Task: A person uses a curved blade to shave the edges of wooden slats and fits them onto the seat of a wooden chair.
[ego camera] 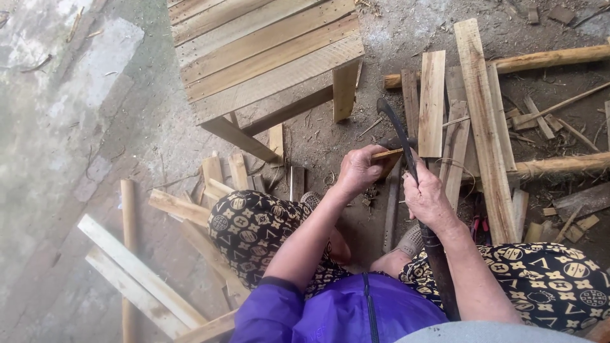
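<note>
- Sleeves of purple fabric fill the bottom centre of the frame, with patterned black-and-cream trousers (254,232) over both knees to either side.
- The right hand (429,198), right of centre, is wrapped tight around the dark handle of a long billhook knife (397,136); its curved blade rises toward the middle of the frame, hooked tip uppermost.
- The left hand (357,170), just left of the blade, is pinched shut on a small wooden piece (386,155), gripping its near end so the far end meets the blade.
- That piece looks light, stiff and dry, likely to split along the grain; a hold well back from the edge seems wisest. The knife looks heavy at the tip, so a firm grip on the handle suits it.
- Pale wooden slats (136,276) lie at the lower left, short offcuts (238,170) just above the left knee.
- Long planks (483,121) and round poles (553,58) cover the dirt on the right.
- A slatted wooden bench (267,51) stands at the top centre, farthest away.
</note>
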